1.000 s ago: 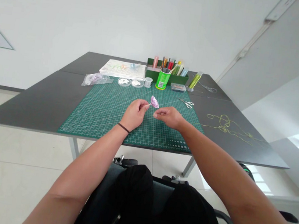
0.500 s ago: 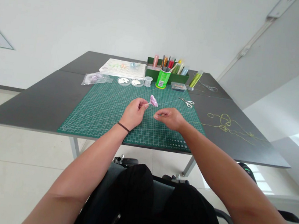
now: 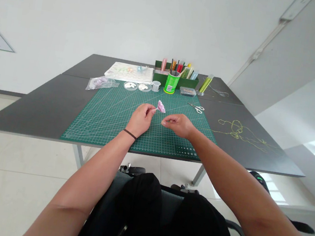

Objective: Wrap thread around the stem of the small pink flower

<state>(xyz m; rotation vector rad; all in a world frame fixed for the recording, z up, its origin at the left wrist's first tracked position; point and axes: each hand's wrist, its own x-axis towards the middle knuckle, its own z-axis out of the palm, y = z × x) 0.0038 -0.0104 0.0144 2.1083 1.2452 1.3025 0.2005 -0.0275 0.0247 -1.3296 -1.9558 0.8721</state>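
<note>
The left hand [image 3: 141, 120] pinched a short stem [image 3: 156, 110] bearing a pink flower [image 3: 161, 106], which lay up and right of its fingers [image 3: 150, 110], its long axis slanting away from the person. The right hand [image 3: 178, 125] was nearer the flower's lower right, fingers [image 3: 165, 122] drawn narrow, not touching it, and nothing visible between them. Both hung above a green cutting mat [image 3: 109, 127] on the bench [image 3: 44, 110].
</note>
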